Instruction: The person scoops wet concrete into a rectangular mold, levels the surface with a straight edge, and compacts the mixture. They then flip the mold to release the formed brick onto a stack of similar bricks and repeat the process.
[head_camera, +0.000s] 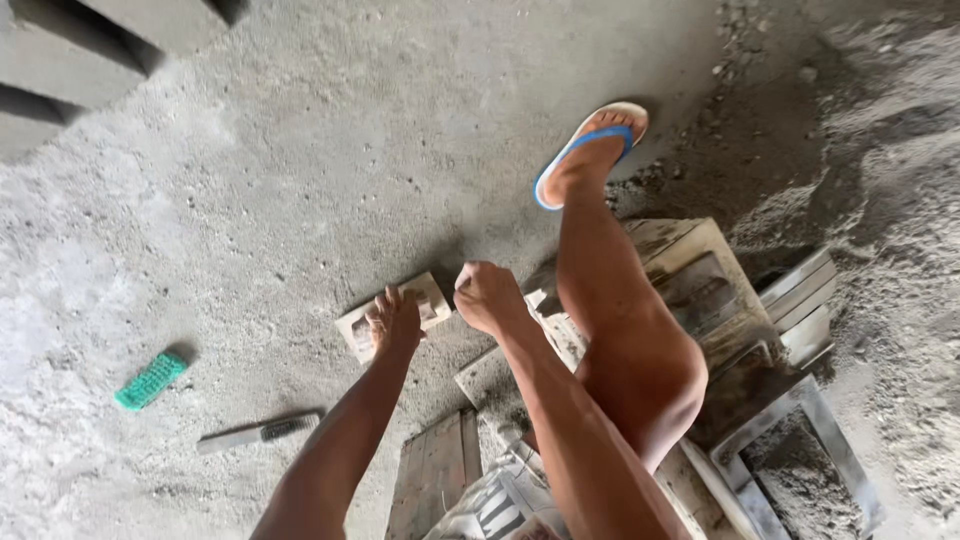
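Note:
My left hand (394, 322) rests on a small pale block-shaped mould (432, 298) that lies on the dusty concrete floor, fingers spread over its near end. My right hand (487, 297) is just to the right of it, curled into a fist with something thin, hard to make out, poking from the top. My bare right leg stretches forward, and its foot wears a blue and white flip-flop (590, 150).
A green scrubbing brush (150, 381) and a wire brush (258, 432) lie on the floor at left. Wooden boards and a frame mould (790, 440) with grey mix sit at right. Grey concrete blocks (70, 70) stand at the top left; sand heaps at right.

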